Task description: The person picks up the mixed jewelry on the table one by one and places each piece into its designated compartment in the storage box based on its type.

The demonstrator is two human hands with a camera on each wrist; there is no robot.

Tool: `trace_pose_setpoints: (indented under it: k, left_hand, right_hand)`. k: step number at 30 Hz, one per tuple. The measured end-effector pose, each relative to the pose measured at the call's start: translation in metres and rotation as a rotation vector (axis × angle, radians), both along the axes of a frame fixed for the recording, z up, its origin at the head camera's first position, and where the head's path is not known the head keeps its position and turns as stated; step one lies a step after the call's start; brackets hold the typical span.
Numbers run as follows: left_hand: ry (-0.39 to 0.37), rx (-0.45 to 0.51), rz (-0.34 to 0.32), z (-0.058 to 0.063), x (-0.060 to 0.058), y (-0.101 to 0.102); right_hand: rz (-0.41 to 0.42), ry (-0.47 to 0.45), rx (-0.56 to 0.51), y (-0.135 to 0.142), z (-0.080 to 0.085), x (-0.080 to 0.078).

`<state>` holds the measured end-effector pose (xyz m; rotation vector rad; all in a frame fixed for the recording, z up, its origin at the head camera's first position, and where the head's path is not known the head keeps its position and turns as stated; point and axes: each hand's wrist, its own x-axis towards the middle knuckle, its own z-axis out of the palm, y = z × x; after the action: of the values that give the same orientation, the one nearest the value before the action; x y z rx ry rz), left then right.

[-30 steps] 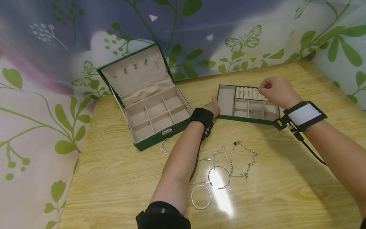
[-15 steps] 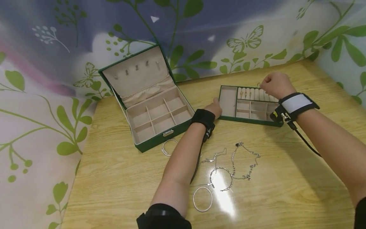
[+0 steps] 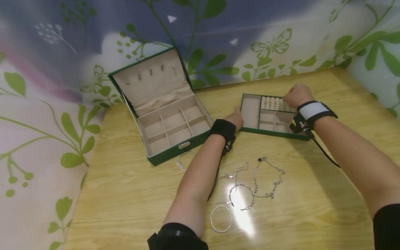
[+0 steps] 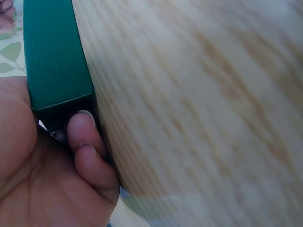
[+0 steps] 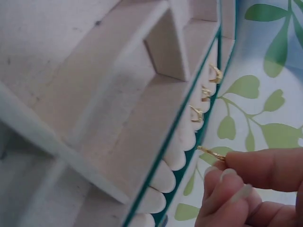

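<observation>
A green jewelry tray (image 3: 251, 127) with beige compartments lies on the table. My left hand (image 3: 235, 119) grips its left end; in the left wrist view curled fingers (image 4: 87, 137) lie against the tray's underside edge, the palm beside its end. Along the tray's far side runs a row of padded ring rolls (image 5: 173, 153), with three gold rings (image 5: 196, 113) seated between them. At that row, my right hand (image 3: 298, 96) pinches another gold ring (image 5: 211, 153) between thumb and fingertip. It stands just off the rolls' edge in the right wrist view.
Left of the tray stands an open green jewelry box (image 3: 175, 125) with a divided base and hooks in its raised lid. Near the forearms lie a silver necklace (image 3: 273, 170), a chain bracelet (image 3: 234, 173) and several bangles (image 3: 221, 218). Patterned cloth (image 3: 212, 41) hangs behind the table.
My right hand first lifted with the ring off the rolls toward the tray's far edge, then came back down over the row, further left. The left hand has kept its hold on the tray.
</observation>
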<state>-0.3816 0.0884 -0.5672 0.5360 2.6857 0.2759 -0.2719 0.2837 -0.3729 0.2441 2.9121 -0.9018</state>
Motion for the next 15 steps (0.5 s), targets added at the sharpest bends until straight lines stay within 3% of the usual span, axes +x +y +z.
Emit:
trace_pose_setpoints:
  k: [2,3,7,12,14,15]
  left_hand:
    - [-0.015,0.018,0.010,0.001,0.001,-0.001]
    - [-0.054,0.078,0.092,0.004,0.003,-0.001]
    - [-0.071,0.078,0.103,0.012,0.008,-0.002]
    - [-0.015,0.055,0.066,-0.018,-0.012,0.003]
    - [-0.015,0.068,0.060,-0.020,-0.013,0.002]
    - [-0.032,0.073,0.073,-0.012,-0.008,0.001]
  right_hand:
    - [0.002,-0.015,0.010,-0.001,-0.004,-0.001]
    - [0.001,-0.018,0.012,-0.001,-0.005,0.000]
    - [-0.016,-0.039,-0.010,-0.003,-0.007,0.000]
    - [-0.028,-0.045,-0.028,-0.005,-0.007,-0.001]
    - [-0.032,-0.047,-0.033,-0.005,-0.008,-0.001]
    - [-0.037,-0.048,-0.036,-0.006,-0.008,-0.002]
